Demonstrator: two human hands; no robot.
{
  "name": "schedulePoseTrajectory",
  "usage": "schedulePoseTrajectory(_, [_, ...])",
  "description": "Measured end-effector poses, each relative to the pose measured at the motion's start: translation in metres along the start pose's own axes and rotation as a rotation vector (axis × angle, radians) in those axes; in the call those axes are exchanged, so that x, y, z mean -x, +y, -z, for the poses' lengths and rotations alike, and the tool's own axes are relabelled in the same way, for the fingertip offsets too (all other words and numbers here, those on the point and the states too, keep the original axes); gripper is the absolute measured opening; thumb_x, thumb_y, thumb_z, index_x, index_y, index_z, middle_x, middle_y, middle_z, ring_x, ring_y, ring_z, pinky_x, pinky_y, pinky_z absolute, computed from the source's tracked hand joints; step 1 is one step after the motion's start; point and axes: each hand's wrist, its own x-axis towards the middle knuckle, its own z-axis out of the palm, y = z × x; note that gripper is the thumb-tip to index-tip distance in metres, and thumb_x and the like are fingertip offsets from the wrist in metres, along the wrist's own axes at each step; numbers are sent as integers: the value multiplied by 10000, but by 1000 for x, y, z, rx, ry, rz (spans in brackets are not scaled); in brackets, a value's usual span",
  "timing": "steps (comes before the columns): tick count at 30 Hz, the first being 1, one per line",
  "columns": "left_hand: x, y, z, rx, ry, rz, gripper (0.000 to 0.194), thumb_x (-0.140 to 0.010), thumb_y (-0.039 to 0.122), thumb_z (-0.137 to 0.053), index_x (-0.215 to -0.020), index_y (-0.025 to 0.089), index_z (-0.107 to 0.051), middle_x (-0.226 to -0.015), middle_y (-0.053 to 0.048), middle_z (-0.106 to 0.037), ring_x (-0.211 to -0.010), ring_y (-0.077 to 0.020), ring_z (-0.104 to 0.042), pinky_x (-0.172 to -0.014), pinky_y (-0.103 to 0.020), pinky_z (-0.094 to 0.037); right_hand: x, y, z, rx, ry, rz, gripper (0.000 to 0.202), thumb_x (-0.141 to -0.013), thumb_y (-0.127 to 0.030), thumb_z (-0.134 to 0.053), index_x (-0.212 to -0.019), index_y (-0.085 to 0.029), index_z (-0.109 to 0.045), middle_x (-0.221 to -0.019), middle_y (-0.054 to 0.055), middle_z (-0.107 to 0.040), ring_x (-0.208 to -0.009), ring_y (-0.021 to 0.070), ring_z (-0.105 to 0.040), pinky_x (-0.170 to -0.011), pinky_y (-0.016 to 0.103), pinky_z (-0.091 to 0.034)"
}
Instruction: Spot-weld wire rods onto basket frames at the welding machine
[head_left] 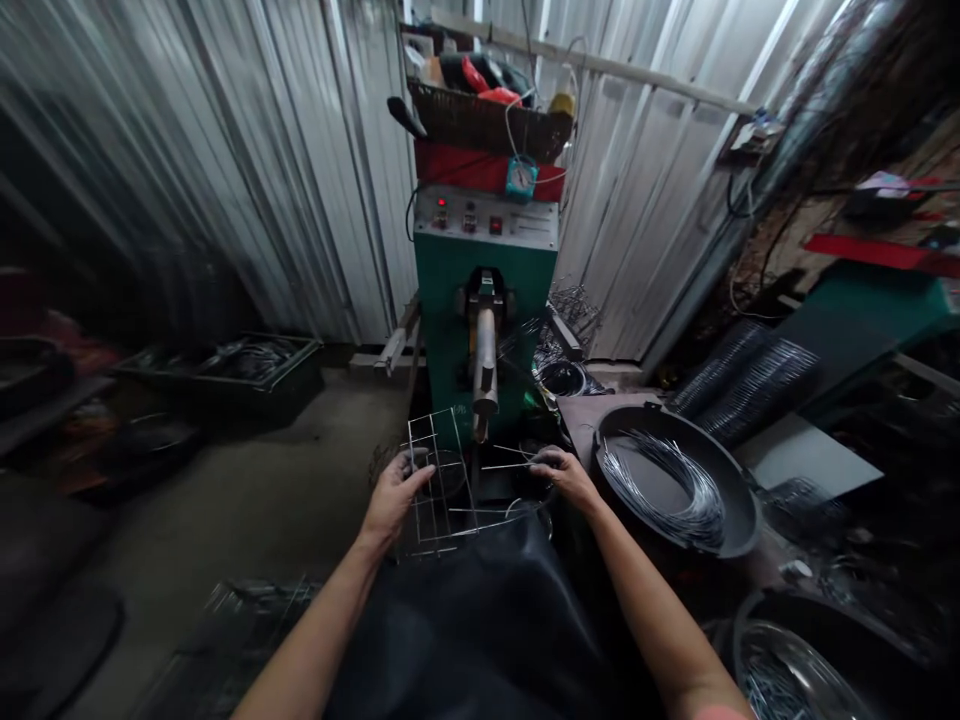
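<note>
My left hand point(399, 490) is closed on the left side of a wire rack point(450, 465), an open grid of thin metal rods held up over my lap. Between the fingertips of my right hand point(559, 474) are thin wire rods point(504, 466), pinched so that their free ends point left toward the rack. Just beyond both hands stands a green spot welding machine point(487, 250) with a thick metal arm point(486, 365) jutting toward me. A dark apron point(480, 610) covers my lap below the rack.
To the right, a round black pan point(615, 425) holds a coil of thin wire point(697, 505). A metal bowl point(795, 665) with small metal pieces stands at lower right. Wire grids point(247, 620) lie at lower left. A bin point(225, 375) of metal parts sits farther left.
</note>
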Motion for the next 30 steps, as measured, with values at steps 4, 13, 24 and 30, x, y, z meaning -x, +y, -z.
schedulePoseTrajectory(4, [-7, -7, -2, 44, -62, 43, 480, -584, 343, -756, -985, 132, -596, -857, -44, -651, -783, -156, -588, -746, -277, -435, -10, 14, -5, 79, 51, 32, 216, -752, -345, -591, -850, -181, -692, -861, 44, -596, -899, 175, -551, -845, 298, -406])
schedulePoseTrajectory(13, [-24, -15, -13, 135, -86, 133, 500, -539, 306, -790, -985, 152, -625, -867, -33, -674, -785, -152, -604, -752, -262, -447, -30, 41, -14, 181, 195, 160, 230, -817, -385, -536, -864, -208, -675, -858, 46, -564, -834, 175, -541, -781, 294, -409])
schedulePoseTrajectory(24, [-31, -18, -21, 173, -61, 189, 492, -525, 246, -796, -983, 151, -646, -811, -17, -654, -706, -106, -568, -658, -208, -428, -40, 51, -16, 301, 220, 239, 168, -841, -317, -548, -859, -232, -692, -853, 37, -584, -847, 183, -545, -835, 332, -360])
schedulePoseTrajectory(30, [-31, -17, -22, 158, -68, 189, 468, -526, 237, -795, -966, 154, -659, -671, 31, -600, -628, -75, -520, -602, -170, -395, -41, 51, -14, 303, 209, 253, 164, -842, -311, -554, -861, -238, -700, -850, 35, -582, -851, 184, -541, -839, 334, -357])
